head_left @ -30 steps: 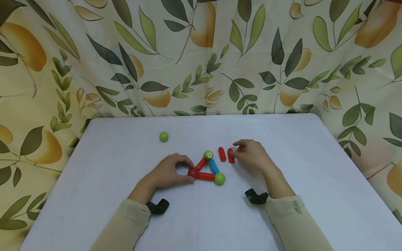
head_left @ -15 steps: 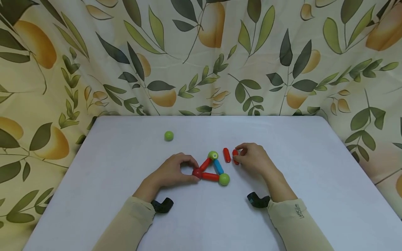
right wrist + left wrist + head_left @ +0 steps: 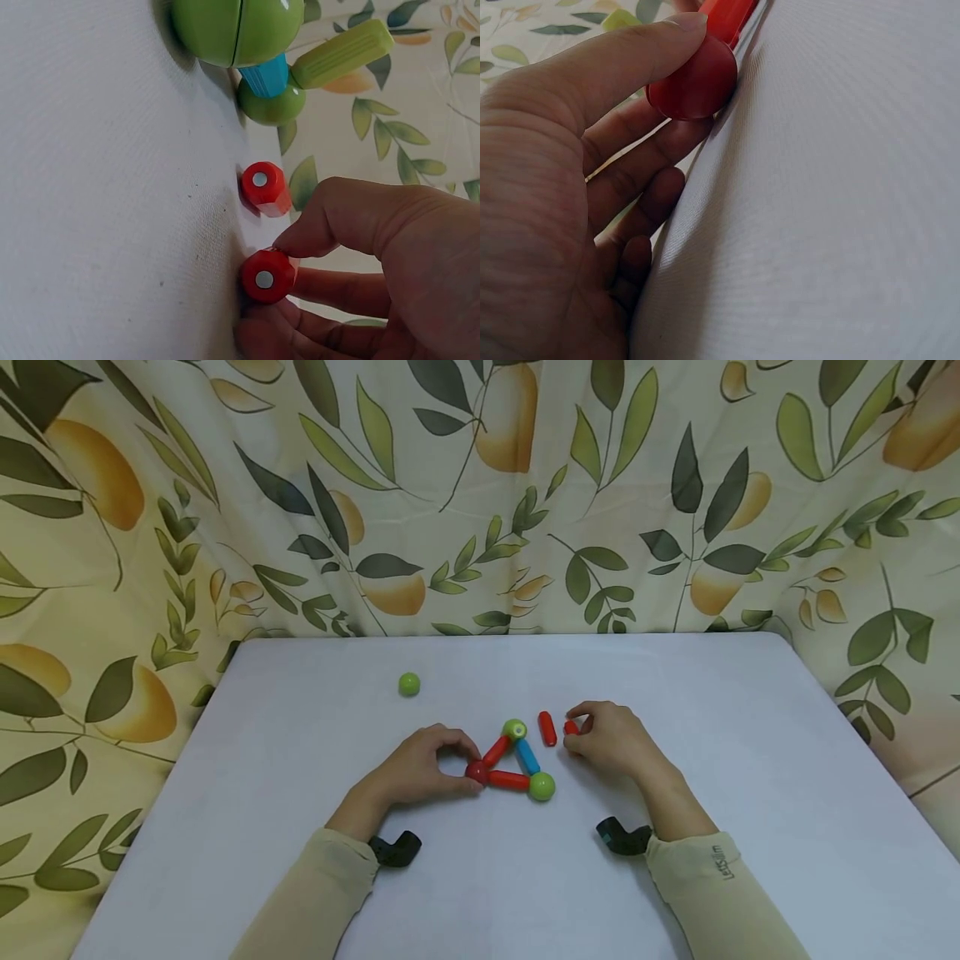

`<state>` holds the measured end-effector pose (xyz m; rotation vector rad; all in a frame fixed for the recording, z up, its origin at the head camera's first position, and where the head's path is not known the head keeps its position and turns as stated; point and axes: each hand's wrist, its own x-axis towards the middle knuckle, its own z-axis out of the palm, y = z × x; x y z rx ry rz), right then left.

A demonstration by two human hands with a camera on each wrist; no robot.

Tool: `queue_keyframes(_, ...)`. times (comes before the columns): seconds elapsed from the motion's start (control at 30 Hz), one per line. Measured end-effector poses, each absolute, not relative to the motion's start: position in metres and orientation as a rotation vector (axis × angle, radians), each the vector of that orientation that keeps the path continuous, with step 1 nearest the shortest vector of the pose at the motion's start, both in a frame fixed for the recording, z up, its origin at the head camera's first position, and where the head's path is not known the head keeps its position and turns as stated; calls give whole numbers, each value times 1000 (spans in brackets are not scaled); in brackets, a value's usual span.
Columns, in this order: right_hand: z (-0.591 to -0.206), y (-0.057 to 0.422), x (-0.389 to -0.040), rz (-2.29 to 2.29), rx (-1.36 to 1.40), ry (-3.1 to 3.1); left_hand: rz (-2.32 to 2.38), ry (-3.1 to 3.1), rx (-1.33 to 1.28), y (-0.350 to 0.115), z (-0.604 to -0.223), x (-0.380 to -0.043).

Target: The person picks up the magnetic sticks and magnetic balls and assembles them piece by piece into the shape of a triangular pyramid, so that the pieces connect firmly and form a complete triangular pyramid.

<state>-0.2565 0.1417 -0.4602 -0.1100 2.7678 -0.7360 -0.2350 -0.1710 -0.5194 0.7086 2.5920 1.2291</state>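
A flat triangle of magnetic rods and balls lies on the table. Two red rods, [image 3: 509, 781] one of them nearest me, and a blue rod [image 3: 528, 757] link a red ball [image 3: 476, 772] with two green balls, the near one [image 3: 542, 787] at lower right. From the far green ball [image 3: 514, 729] a yellow-green rod [image 3: 345, 52] stands up, seen in the right wrist view. My left hand [image 3: 416, 766] pinches the red ball between thumb and fingers. To the right, my right hand [image 3: 611, 739] pinches a loose red rod [image 3: 267, 276], its silvery end showing. Another red rod [image 3: 547, 728] lies beside it, untouched.
A single green ball [image 3: 408, 684] sits farther back on the white table [image 3: 300, 693], left of the triangle. Behind the table hangs a leaf-and-fruit patterned curtain [image 3: 465, 527]. A black wrist device [image 3: 397, 849] juts from each sleeve cuff.
My right fingers have closed round the right-hand loose red rod and shifted it slightly. The left hand keeps hold of the red ball. The head view has shifted a little.
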Motion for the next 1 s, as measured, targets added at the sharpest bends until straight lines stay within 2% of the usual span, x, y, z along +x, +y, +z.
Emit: queue_keyframes(1.0,-454,146,-256,-825,-168,2792,1218,2587,702,-172,-519,-235)
